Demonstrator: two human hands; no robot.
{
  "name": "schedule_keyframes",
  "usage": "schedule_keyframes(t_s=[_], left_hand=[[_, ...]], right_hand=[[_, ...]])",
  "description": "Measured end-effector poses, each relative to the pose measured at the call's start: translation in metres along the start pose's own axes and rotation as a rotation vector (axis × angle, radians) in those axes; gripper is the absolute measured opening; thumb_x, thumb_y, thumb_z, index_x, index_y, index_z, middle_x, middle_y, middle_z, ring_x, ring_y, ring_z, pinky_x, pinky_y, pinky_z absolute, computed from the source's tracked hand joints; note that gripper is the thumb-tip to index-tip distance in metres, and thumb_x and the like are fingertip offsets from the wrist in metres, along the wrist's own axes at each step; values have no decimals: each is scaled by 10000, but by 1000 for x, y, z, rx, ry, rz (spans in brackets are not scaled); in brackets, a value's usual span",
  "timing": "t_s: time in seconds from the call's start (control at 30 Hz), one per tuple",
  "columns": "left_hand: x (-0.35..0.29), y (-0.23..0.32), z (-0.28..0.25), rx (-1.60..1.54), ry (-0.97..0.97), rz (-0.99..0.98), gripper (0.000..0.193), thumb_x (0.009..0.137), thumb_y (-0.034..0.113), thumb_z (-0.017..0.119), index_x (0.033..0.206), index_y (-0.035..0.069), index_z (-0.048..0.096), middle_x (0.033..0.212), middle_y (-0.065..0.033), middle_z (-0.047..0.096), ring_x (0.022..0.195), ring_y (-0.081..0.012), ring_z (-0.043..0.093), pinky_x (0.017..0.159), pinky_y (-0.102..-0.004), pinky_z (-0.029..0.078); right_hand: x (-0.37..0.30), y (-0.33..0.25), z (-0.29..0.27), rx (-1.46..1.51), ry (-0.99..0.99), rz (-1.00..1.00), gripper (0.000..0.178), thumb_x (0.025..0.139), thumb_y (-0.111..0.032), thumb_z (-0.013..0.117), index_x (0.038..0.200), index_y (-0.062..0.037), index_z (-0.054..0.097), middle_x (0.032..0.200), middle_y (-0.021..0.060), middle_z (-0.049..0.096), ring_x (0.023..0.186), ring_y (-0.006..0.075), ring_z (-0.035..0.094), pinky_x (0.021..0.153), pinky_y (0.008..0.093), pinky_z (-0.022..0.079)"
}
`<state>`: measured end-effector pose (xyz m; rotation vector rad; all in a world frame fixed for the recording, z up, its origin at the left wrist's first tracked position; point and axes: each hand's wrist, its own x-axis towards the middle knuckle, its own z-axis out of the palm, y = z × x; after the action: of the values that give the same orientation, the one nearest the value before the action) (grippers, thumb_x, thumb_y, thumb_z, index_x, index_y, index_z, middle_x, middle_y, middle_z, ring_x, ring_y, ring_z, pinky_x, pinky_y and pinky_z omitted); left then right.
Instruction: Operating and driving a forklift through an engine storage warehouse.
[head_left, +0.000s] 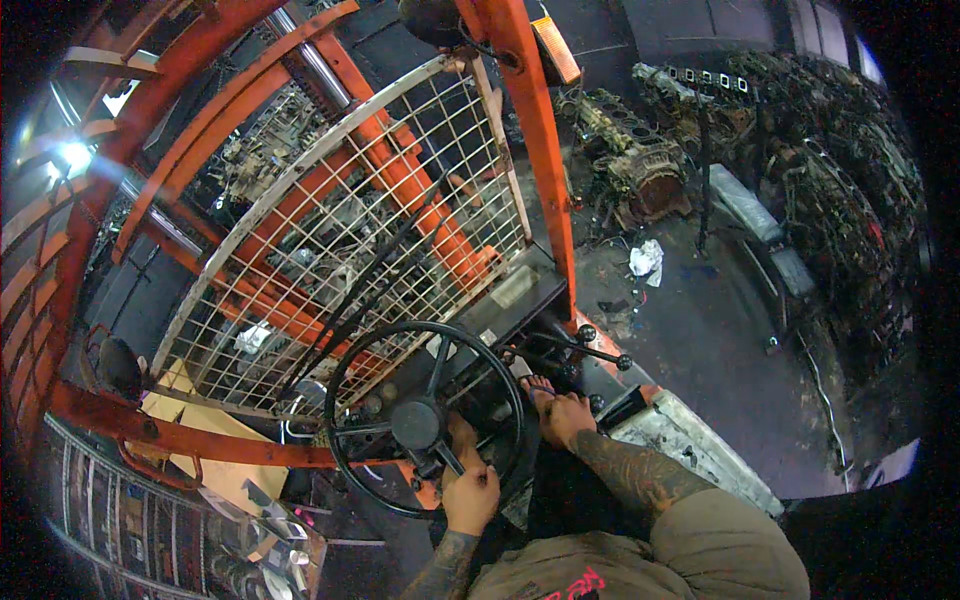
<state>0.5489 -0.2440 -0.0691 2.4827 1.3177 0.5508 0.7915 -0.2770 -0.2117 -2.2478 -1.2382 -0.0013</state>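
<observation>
Head view showed the left hand [472, 497] at the lower right of a black steering wheel [416, 424], its fingers curled in where a spoke met the rim; that hold looked closed, with no gap to be seen. The wheel's centre lay just up and left of those fingers. The right hand [567, 420] rested low, its fingers bent and pointing downward beside a sandalled foot [538, 386]; whether they had hold of anything could not be told. Black-knobbed levers [625, 362] stood just above and to the right of them.

The step in hand, as far as one could judge, was sitting at the controls with one hand on the wheel. Turning it would call for a firm left hold, and working a lever for the right fingers to rise slightly.

Beyond both hands stood a pale mesh guard [300, 170]. Red lettering [585, 582] marked the shirt [720, 535] below the left fingers, partly cut off; a pale plate [514, 287] above the right fingers showed no legible writing.
</observation>
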Motion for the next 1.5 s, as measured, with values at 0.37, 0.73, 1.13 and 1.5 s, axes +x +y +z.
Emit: schedule_keyframes(t_s=[0.37,0.73,1.13,1.5], left_hand=[[-3,-5,5,-65,31,36,334,942,359,674,796,67,745,701,-202,696,680,-430,697,642,-533,560],[1,-1,1,-6,65,59,316,924,348,697,798,64,757,675,-213,680,652,-423,692,616,-522,559],[-2,-7,5,-33,53,44,344,937,356,686,754,66,709,666,-211,668,662,-439,685,618,-542,541],[-1,-6,2,-25,51,51,335,938,355,683,779,64,729,671,-186,683,662,-416,694,622,-525,550]], right_hand=[[-4,-1,3,-28,-8,10,329,1004,-285,497,1194,-156,731,1103,101,731,1105,350,644,886,550,488],[4,-8,-15,54,84,-47,326,977,-319,534,1139,-140,754,1119,110,733,1165,350,636,949,568,483],[0,-22,-37,73,-68,72,343,997,-331,513,1051,-130,786,1120,115,736,1148,368,639,985,583,468],[2,-17,-27,73,-85,70,308,984,-288,524,1025,-141,793,1129,102,733,1153,358,631,999,568,452]])
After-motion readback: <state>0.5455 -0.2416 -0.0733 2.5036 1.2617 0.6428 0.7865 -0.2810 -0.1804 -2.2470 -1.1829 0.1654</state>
